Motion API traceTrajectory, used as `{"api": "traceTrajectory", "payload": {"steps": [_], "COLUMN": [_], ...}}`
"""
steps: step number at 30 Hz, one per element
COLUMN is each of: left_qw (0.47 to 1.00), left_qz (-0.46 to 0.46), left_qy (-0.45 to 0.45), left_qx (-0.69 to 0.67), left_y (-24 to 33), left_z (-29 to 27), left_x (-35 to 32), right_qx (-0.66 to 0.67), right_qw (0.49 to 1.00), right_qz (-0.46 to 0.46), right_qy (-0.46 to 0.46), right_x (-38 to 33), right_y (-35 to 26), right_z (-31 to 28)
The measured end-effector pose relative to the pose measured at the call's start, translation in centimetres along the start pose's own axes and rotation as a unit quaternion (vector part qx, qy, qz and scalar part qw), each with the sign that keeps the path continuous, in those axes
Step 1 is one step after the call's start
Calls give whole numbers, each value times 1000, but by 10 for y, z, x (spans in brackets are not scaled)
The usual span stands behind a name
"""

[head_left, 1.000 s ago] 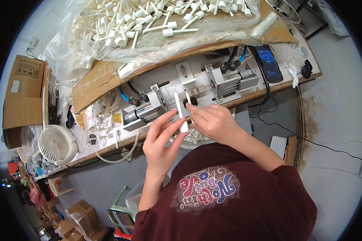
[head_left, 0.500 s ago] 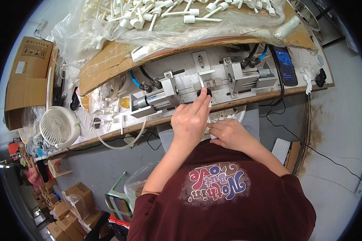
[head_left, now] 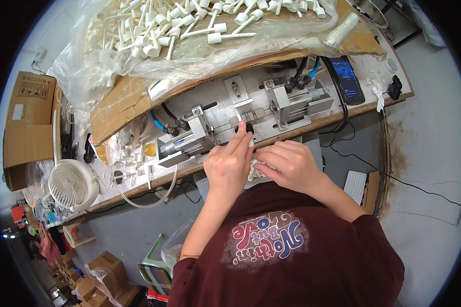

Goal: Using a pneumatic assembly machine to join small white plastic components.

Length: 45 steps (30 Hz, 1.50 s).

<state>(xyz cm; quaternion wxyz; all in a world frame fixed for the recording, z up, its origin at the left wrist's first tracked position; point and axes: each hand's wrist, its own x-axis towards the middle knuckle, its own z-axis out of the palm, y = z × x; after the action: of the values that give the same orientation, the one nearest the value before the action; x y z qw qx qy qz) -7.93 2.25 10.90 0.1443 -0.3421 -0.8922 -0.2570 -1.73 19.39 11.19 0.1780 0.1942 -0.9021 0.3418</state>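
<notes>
My left hand [head_left: 227, 166] reaches over the bench edge to a metal clamping fixture [head_left: 253, 113]. Its fingers are close together, the index fingertip against a white stemmed cap [head_left: 239, 117] whose thin stem points into the fixture. A black part of the fixture lies just beside that fingertip. My right hand [head_left: 290, 162] hangs lower, in front of the bench, with fingers bent and thumb drawn in. What it holds, if anything, is hidden. White pieces [head_left: 255, 173] lie in a light container beneath it, partly covered by both hands.
Two air cylinders [head_left: 185, 141] [head_left: 294, 105] flank the fixture. Behind, a cardboard sheet [head_left: 107, 112] carries a heap of white stemmed caps [head_left: 159, 38] on clear plastic. A phone [head_left: 346, 79] and hoses lie at right. A white fan [head_left: 74, 185] stands at left.
The whole view has shifted, with the bench lying further left. My right hand has lifted slightly and its fingers have drawn together; my left hand stays at the fixture.
</notes>
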Motion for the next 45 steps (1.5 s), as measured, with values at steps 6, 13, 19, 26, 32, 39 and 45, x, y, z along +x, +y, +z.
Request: {"api": "traceTrajectory", "payload": {"steps": [6,13,19,26,32,39,45], "left_qw": [1000,987,973,972,974,980,982], "left_qz": [-7,2,-35,-28,-9,15,26], "left_qy": [-13,-105,-152,-153,-140,-133,-122], "left_qx": [-7,-120,-170,-175,-179,-150,-139], "left_y": [-1,7,13,14,12,13,14], "left_z": [-3,-25,-24,-25,-17,-19,-19], "left_x": [-2,-25,-45,-47,-50,-48,-47], "right_qx": [56,-153,-374,-341,-311,-302,-327], "right_qw": [980,943,927,935,950,952,935], "right_qz": [12,-119,-9,24,-28,-53,-39], "right_qy": [193,269,41,-94,-19,-18,-133], "right_x": [48,160,219,238,224,223,242], "right_y": [-14,8,32,52,63,55,45], "right_z": [-26,-42,-44,-26,-22,-25,-25]}}
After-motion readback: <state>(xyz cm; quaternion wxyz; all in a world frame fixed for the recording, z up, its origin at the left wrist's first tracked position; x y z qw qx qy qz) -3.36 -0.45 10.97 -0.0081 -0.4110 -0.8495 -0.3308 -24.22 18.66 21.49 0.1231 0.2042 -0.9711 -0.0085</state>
